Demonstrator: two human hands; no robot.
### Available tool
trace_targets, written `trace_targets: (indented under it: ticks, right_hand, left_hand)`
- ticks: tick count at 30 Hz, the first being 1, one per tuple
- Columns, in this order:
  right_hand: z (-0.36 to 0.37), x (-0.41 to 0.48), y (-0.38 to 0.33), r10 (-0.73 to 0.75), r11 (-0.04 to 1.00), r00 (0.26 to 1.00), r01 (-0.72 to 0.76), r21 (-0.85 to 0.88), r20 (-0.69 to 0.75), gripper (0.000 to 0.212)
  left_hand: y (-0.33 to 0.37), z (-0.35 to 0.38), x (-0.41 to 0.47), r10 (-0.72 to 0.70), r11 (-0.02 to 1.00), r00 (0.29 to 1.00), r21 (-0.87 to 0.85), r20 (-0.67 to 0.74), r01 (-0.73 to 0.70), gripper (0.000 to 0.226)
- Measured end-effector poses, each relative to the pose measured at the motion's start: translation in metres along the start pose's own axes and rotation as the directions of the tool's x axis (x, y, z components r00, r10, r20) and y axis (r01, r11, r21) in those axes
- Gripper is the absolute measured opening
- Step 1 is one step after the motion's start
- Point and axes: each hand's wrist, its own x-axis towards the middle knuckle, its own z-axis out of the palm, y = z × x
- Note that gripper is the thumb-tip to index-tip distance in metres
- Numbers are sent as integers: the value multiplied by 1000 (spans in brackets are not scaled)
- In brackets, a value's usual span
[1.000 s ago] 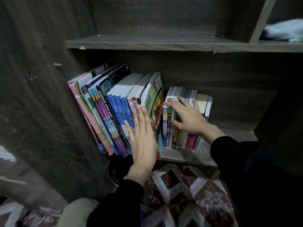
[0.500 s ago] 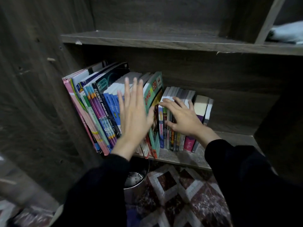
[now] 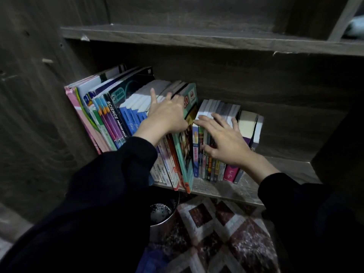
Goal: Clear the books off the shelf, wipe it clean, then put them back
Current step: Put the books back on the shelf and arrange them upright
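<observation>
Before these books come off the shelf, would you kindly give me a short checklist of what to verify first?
1. Left hand grips the tall books: cannot tell; its fingers lie over their top edges.
2. Right hand steadies the small paperbacks: ok; it rests flat on them, fingers spread.
3. Tall books stand upright: not ok; they lean left toward the side panel.
4. Space below is free: not ok; a metal container stands under the front edge of the shelf board.
5. Wiping cloth at hand: cannot tell.
</observation>
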Motion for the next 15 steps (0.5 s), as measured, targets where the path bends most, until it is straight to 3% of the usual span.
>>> trace_targets:
  ticks: [9, 12, 15]
  right_hand:
    - [1, 7, -7, 25, 1000, 999, -25, -10, 31, 72]
    - [-3, 13, -16, 26, 999, 996, -29, 29, 82, 74]
    - [-9, 23, -25, 71, 988, 983, -93, 123, 169, 72]
  left_hand:
    - [-3, 4, 0, -6, 999, 997, -51, -72, 2, 58]
    - [-2, 9, -16, 40, 965, 938, -231, -344, -126, 50]
    - [-13, 12, -51, -130, 835, 783, -493, -608, -244, 38]
